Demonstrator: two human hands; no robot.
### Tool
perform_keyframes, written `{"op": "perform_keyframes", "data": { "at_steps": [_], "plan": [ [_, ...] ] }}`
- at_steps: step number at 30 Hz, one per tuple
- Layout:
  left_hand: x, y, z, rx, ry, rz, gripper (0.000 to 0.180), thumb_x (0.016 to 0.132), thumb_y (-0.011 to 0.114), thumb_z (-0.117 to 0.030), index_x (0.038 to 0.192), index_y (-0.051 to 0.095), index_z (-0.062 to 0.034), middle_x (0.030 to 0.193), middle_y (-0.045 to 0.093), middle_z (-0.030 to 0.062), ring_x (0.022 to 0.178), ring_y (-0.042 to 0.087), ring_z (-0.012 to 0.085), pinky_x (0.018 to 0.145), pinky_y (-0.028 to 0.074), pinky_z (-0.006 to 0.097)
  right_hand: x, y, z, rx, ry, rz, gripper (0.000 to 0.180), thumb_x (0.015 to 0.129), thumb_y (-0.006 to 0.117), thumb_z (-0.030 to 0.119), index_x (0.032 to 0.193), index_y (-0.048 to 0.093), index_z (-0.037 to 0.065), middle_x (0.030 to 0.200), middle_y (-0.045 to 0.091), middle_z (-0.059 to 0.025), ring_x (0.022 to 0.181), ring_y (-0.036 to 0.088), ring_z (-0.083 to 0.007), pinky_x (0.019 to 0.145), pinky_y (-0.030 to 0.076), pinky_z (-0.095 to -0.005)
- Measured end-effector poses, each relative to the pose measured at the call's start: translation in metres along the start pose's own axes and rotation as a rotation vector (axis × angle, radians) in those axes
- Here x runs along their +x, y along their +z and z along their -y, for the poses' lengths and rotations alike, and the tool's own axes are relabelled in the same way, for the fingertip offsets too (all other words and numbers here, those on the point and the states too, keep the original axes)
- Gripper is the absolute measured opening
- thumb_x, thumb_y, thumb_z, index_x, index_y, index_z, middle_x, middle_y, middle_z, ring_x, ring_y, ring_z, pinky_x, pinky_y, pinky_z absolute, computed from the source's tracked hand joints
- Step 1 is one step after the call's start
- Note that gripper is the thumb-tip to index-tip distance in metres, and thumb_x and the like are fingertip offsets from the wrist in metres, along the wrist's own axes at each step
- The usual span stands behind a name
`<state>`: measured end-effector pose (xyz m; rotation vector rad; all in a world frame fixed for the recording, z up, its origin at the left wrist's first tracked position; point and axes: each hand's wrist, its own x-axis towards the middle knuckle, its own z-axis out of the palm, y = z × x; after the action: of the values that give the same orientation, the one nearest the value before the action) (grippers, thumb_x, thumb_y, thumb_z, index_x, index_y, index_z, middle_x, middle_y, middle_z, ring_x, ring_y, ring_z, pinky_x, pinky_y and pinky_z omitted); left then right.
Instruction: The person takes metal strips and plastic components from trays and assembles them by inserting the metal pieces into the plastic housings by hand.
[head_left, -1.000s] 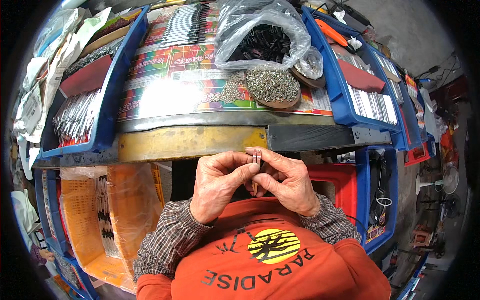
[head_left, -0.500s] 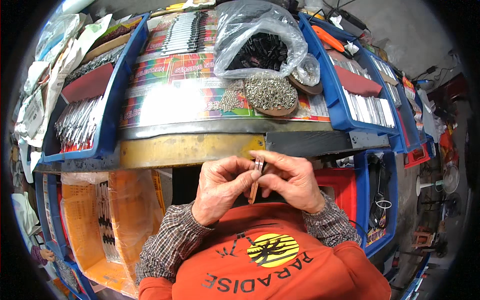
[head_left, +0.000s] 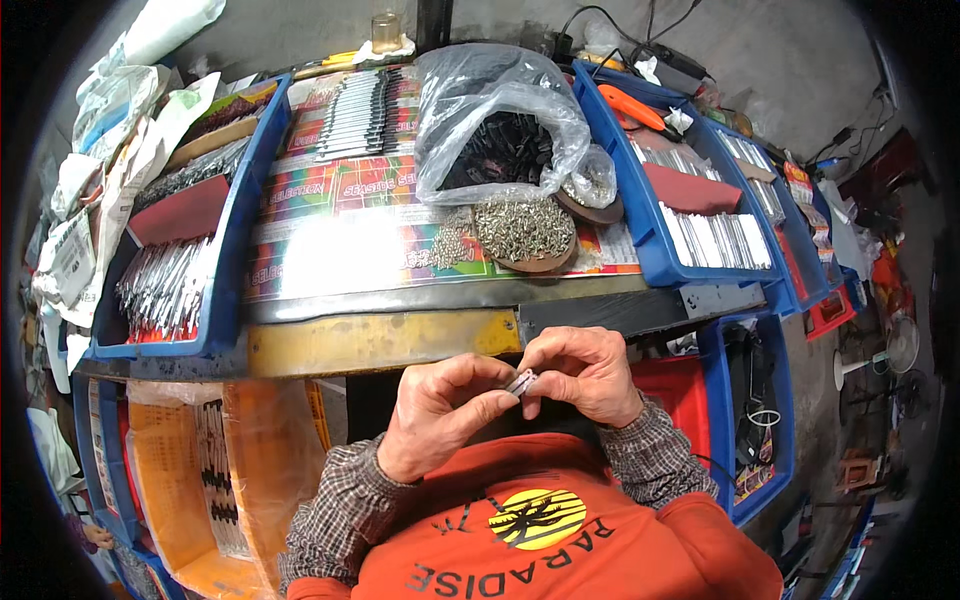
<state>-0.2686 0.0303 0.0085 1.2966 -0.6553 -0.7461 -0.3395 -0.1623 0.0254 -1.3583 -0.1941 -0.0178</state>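
In front of my chest both hands pinch one small, slim, shiny metal piece [head_left: 522, 381]. My left hand [head_left: 440, 410] grips it between thumb and forefinger from the left. From the right, my right hand [head_left: 588, 374] holds its other end with thumb and fingertips. Much of the piece is hidden by the fingers, and its exact kind cannot be made out. Beyond the hands, small metal pins [head_left: 524, 230] lie heaped on a round brown disc, with more pins [head_left: 452, 245] loose beside it. Behind them, a clear plastic bag [head_left: 440, 110] lies open around black parts [head_left: 503, 148].
A blue tray [head_left: 228, 290] of thin metal pieces stands left, another blue tray [head_left: 650, 240] right with an orange-handled tool [head_left: 630, 106]. Slim black-and-silver pieces [head_left: 356, 118] lie in a row at the back. Below the bench edge [head_left: 380, 343] is an orange crate [head_left: 165, 450].
The metal piece has turned from nearly upright to a short slanted view, with less of it showing between my fingers. The bench appears lower in the picture.
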Motion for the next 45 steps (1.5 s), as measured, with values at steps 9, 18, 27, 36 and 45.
{"op": "perform_keyframes", "data": {
  "at_steps": [9, 18, 27, 36, 45],
  "plan": [
    [0.007, 0.012, 0.004, 0.475, 0.368, -0.348, 0.019, 0.077, 0.072, -0.001, 0.094, 0.064, -0.0025, 0.073, 0.064, 0.0088, 0.063, 0.064, 0.0203, 0.057, 0.049, 0.029, 0.01, 0.006, -0.015, 0.009, -0.077, -0.129, 0.016, 0.088, 0.063, -0.002, 0.103, 0.06, -0.005, 0.091, 0.062, -0.0072, 0.076, 0.064, -0.0133, 0.065, 0.054, -0.0244],
    [0.009, -0.004, -0.002, 0.733, 0.465, -0.371, 0.018, 0.074, 0.071, 0.002, 0.09, 0.066, -0.0026, 0.07, 0.059, 0.0088, 0.057, 0.057, 0.0205, 0.052, 0.043, 0.03, 0.072, -0.036, 0.039, -0.956, -0.213, -0.125, 0.008, 0.084, 0.063, 0.003, 0.088, 0.065, -0.004, 0.077, 0.062, -0.0084, 0.067, 0.062, -0.014, 0.059, 0.047, -0.0259],
    [0.007, -0.025, -0.003, 0.765, 0.431, -0.41, 0.016, 0.074, 0.07, 0.002, 0.089, 0.066, -0.0019, 0.071, 0.061, 0.0105, 0.059, 0.058, 0.0246, 0.054, 0.044, 0.032, 0.163, -0.088, 0.023, -1.45, -0.312, -0.362, 0.012, 0.079, 0.066, 0.011, 0.088, 0.068, 0.002, 0.084, 0.063, -0.0155, 0.081, 0.063, -0.0334, 0.072, 0.049, -0.042],
    [0.006, -0.031, -0.004, 0.755, 0.408, -0.431, 0.016, 0.073, 0.07, 0.002, 0.088, 0.065, -0.0022, 0.068, 0.058, 0.0105, 0.057, 0.055, 0.0253, 0.052, 0.042, 0.034, 0.206, -0.104, 0.001, -1.722, -0.211, -0.367, 0.018, 0.075, 0.071, 0.015, 0.085, 0.065, 0.001, 0.088, 0.065, -0.0171, 0.085, 0.064, -0.0371, 0.073, 0.05, -0.0456],
    [0.007, -0.032, -0.001, 0.738, 0.427, -0.437, 0.017, 0.073, 0.07, 0.003, 0.088, 0.065, -0.0021, 0.068, 0.058, 0.0105, 0.056, 0.054, 0.0252, 0.052, 0.042, 0.033, 0.205, -0.103, -0.001, -1.709, -0.135, -0.396, 0.024, 0.076, 0.07, 0.018, 0.096, 0.068, 0.005, 0.089, 0.066, -0.0162, 0.086, 0.064, -0.0355, 0.074, 0.05, -0.0453]
  ]
}}
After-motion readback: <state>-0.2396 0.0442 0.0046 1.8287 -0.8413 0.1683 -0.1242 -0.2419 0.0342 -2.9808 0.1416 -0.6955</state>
